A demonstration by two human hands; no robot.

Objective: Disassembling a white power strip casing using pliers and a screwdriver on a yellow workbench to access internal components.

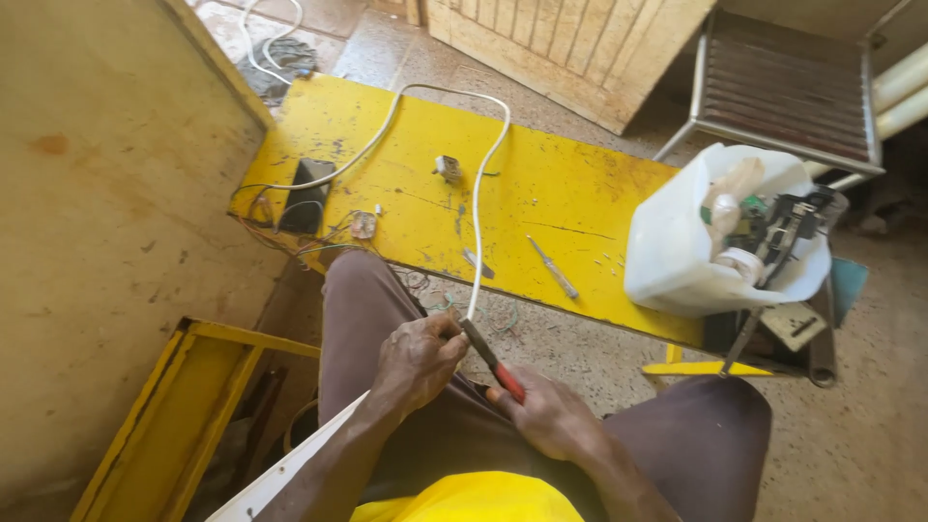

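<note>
My left hand (418,360) pinches the near end of a white cable (476,208) just above my lap. The cable runs up over the yellow bench (570,193) and loops back to the left. My right hand (546,414) grips red-handled pliers (491,360), whose dark jaws meet the cable end right beside my left fingers. Both hands sit between my knees, over brown trousers.
On the bench lie a screwdriver (553,267), a black device (307,195) with thin wires, a small socket part (448,169) and a blade (478,262). A cut white plastic jug (677,251) full of parts stands at right. A metal chair (783,87) and a wooden door stand beyond.
</note>
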